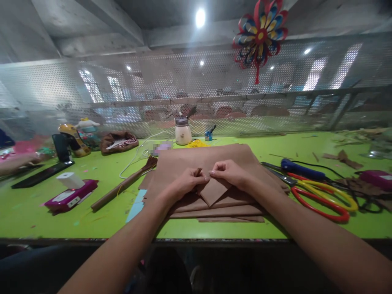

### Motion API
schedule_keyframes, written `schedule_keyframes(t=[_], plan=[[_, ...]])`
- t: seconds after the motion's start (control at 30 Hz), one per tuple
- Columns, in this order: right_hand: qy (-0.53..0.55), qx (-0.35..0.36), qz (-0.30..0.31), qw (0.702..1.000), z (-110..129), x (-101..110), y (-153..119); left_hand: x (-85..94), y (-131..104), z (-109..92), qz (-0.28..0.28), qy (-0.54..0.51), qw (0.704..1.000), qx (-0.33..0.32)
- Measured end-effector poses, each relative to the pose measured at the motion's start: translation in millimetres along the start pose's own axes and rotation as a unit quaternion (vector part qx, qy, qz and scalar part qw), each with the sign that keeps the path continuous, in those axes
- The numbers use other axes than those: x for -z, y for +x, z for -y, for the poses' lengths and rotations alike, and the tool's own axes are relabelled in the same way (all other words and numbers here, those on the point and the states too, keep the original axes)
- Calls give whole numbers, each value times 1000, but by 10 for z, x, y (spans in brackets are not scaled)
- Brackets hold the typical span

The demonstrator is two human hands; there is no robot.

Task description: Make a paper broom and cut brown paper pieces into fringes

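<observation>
Both hands meet over a stack of brown sheets [180, 159], paper or thin fabric, at the middle of the table. A small brown square piece [214, 195] lies cornerwise between them, one corner pointing toward me. My left hand [190, 179] pinches this piece near its upper left edge. The fingers of my right hand [228, 171] are pinched at its upper corner, close to the left fingertips. What exactly sits between the fingertips is too small to make out. Below the square, the stack's front edges show as several folded layers.
Scissors [321, 196] with red and yellow handles and a blue-handled tool [301, 169] lie to the right. A brown wrapped stick [122, 185] and a purple power strip [73, 196] are at left. A jar [183, 132] stands behind the stack, before a perforated screen [153, 90].
</observation>
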State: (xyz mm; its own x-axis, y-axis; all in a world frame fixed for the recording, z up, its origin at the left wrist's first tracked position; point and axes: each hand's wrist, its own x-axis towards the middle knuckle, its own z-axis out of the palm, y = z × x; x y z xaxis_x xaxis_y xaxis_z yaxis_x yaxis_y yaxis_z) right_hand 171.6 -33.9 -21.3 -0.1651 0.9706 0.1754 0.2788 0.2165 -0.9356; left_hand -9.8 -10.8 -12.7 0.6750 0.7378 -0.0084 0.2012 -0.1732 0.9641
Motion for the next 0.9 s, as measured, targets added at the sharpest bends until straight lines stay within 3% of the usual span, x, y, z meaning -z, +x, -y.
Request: schedule_keyframes(t=[0.17, 0.37, 0.6, 0.8, 0.9], plan=[[2, -5, -9, 1000, 9, 33, -2, 28, 12, 43, 25, -14, 999, 14], [18, -4, 4, 1000, 5, 110, 6, 39, 24, 66, 10, -9, 1000, 15], [185, -11, 15, 983, -14, 245, 26, 83, 15, 90, 31, -58, 998, 4], [184, 8, 164, 969, 153, 184, -115, 83, -32, 33, 62, -140, 988, 31], [149, 11, 193, 970, 221, 132, -169, 55, -48, -9, 81, -131, 988, 20]])
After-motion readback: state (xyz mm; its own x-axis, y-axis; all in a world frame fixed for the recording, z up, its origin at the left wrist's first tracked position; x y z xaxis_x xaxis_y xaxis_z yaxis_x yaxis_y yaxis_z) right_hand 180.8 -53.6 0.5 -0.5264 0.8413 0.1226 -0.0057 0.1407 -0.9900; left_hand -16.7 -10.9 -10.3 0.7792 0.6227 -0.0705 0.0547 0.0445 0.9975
